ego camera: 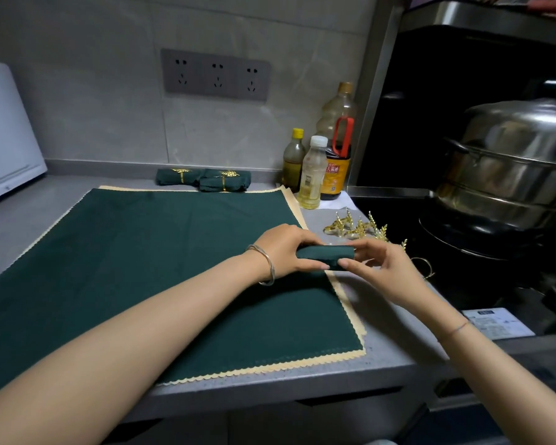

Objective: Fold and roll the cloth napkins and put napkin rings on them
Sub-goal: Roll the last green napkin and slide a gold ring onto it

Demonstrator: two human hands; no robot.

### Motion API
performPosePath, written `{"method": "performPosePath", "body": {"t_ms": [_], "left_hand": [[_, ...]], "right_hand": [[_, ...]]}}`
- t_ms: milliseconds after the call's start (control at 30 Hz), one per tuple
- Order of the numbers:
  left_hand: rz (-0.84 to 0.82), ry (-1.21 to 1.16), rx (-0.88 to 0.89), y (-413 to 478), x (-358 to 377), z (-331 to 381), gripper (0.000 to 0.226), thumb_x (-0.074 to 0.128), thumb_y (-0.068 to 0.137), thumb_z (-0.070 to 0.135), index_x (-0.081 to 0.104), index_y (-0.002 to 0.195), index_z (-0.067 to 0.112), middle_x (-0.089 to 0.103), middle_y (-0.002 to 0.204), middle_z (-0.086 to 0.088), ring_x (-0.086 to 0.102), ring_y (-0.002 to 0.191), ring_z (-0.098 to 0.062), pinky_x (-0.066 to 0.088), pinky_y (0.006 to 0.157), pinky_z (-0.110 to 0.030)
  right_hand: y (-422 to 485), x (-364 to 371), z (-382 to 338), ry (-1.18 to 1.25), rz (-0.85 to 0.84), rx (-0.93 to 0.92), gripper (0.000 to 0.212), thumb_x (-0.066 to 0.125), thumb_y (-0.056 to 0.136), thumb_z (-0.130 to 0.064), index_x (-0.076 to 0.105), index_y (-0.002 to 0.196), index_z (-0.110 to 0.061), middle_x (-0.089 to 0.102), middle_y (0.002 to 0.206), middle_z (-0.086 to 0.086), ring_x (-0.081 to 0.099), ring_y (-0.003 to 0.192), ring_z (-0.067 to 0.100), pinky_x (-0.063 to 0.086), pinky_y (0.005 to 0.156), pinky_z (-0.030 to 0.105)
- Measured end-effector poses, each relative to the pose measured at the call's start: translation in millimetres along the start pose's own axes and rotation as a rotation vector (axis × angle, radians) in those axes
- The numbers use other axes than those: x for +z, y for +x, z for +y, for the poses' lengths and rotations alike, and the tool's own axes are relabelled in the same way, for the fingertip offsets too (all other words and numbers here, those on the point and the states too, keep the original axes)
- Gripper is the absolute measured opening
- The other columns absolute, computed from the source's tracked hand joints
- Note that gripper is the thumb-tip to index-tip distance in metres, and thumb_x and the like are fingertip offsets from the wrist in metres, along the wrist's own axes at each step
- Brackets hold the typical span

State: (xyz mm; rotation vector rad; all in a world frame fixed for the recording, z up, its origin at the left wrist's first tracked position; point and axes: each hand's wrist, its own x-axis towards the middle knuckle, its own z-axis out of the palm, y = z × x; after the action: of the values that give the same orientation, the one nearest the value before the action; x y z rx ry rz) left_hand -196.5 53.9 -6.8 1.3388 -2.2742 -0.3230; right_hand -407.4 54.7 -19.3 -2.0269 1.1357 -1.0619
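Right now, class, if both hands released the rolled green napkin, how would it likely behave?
Probably light and soft: the right hand steadies the rolled napkin with fingertips only. Ringless, unlike the finished rolls, it would likely unroll.

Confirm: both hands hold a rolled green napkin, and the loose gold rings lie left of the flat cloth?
No: the head view shows the loose gold rings right of the flat cloth; left hand and right hand do hold the rolled green napkin.
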Motion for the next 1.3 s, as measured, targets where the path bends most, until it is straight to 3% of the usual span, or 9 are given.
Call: {"method": "performPosePath", "body": {"t_ms": [100,200,367,500,667,767,900,1033,1300], "left_hand": [[0.017,0.021,0.013,13,14,13,0.030,0.069,0.081,0.043,0.068,0.106,0.027,0.071,0.092,0.004,0.062,0.084,-0.015,0.049,0.073,-0.032],[0.009,0.039,0.002,22,22,20,0.029,0.067,0.082,0.043,0.068,0.107,0.029,0.070,0.093,0.004,0.061,0.084,-0.016,0.050,0.073,-0.032],[-0.006,0.063,-0.021,27,31,20,0.030,0.066,0.083,0.046,0.068,0.106,0.026,0.070,0.092,0.005,0.060,0.084,-0.014,0.050,0.072,-0.030],[-0.007,0.091,-0.033,23,31,12,0.031,0.065,0.083,0.047,0.067,0.109,0.031,0.070,0.096,0.007,0.060,0.087,-0.014,0.049,0.073,-0.029],[0.035,0.100,-0.096,11,12,-15,0.031,0.066,0.081,0.049,0.067,0.108,0.034,0.070,0.098,0.010,0.061,0.092,-0.013,0.050,0.078,-0.032],[0.078,0.090,-0.161,-4,-5,-37,0.030,0.068,0.080,0.048,0.067,0.106,0.032,0.070,0.098,0.012,0.061,0.093,-0.012,0.049,0.079,-0.030],[0.192,0.067,-0.270,-30,-31,-78,0.033,0.071,0.077,0.046,0.068,0.105,0.030,0.070,0.102,0.013,0.063,0.098,-0.011,0.049,0.084,-0.032],[0.303,0.021,-0.348,-51,-44,-110,0.037,0.074,0.074,0.046,0.065,0.106,0.031,0.069,0.107,0.009,0.062,0.104,-0.011,0.049,0.090,-0.033],[0.318,-0.060,-0.323,-60,-45,-135,0.036,0.071,0.075,0.050,0.059,0.109,0.045,0.068,0.108,0.013,0.061,0.106,-0.006,0.049,0.093,-0.033]], "right_hand": [[-12,-21,12,-0.139,0.138,-0.013,0.015,0.072,0.081,-0.026,0.067,0.095,-0.028,0.068,0.088,-0.010,0.057,0.076,0.004,0.046,0.070,0.028],[-21,-45,27,-0.399,0.323,-0.034,0.031,0.071,0.081,-0.034,0.064,0.108,-0.019,0.063,0.104,-0.008,0.054,0.094,0.008,0.045,0.083,0.028],[-24,-71,56,-0.648,0.375,0.254,0.040,0.061,0.088,-0.039,0.061,0.117,-0.011,0.062,0.118,0.007,0.056,0.110,0.026,0.045,0.093,0.043],[-25,-79,59,-0.517,0.313,0.327,0.022,0.059,0.092,-0.030,0.071,0.092,-0.011,0.070,0.095,0.005,0.062,0.087,0.021,0.046,0.073,0.032],[-12,-65,34,-0.060,0.191,0.272,0.014,0.064,0.089,-0.021,0.073,0.080,-0.015,0.069,0.084,-0.006,0.060,0.074,-0.003,0.043,0.067,0.003],[8,-40,15,0.196,0.086,0.294,0.016,0.063,0.088,-0.023,0.072,0.081,-0.012,0.068,0.083,0.000,0.060,0.075,0.005,0.047,0.073,0.014],[52,14,-8,0.467,-0.071,0.373,0.016,0.060,0.090,-0.023,0.070,0.091,-0.011,0.069,0.100,0.006,0.064,0.091,0.015,0.055,0.078,0.020],[89,66,-28,0.675,-0.134,0.426,0.020,0.060,0.090,-0.028,0.062,0.099,-0.010,0.067,0.091,0.008,0.065,0.075,0.018,0.055,0.065,0.020],[105,117,-19,0.628,-0.195,0.458,0.036,0.061,0.087,-0.041,0.065,0.100,-0.007,0.062,0.094,0.010,0.067,0.066,0.020,0.057,0.072,0.029]]}}
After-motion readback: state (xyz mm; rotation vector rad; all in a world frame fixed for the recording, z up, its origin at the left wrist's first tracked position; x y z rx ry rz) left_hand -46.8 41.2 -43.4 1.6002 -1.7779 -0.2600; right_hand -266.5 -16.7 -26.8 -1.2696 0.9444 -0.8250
